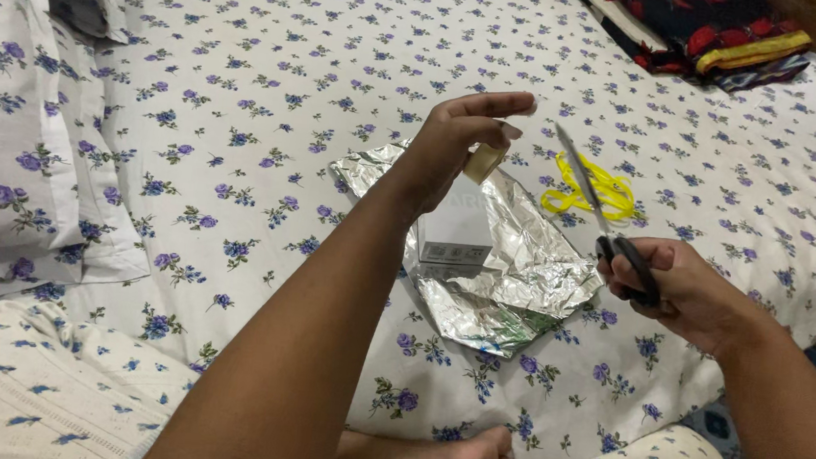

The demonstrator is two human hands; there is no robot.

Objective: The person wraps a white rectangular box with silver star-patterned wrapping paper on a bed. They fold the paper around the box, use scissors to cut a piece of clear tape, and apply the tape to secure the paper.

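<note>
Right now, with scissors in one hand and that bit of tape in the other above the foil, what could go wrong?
1. The scissors in the right hand point their blades toward the left hand, which is close; a slip might nick a finger.
2. The small tan piece pinched by the left hand looks barely gripped and could drop.
3. The white box rests on crinkled silver foil on a soft bed, so it may shift.

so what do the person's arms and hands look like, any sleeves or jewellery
Both forearms are bare with no sleeves in view. The left hand and right hand show no gloves, and no rings, watch or bracelets can be seen. Fingernails look short and unpainted.
</note>
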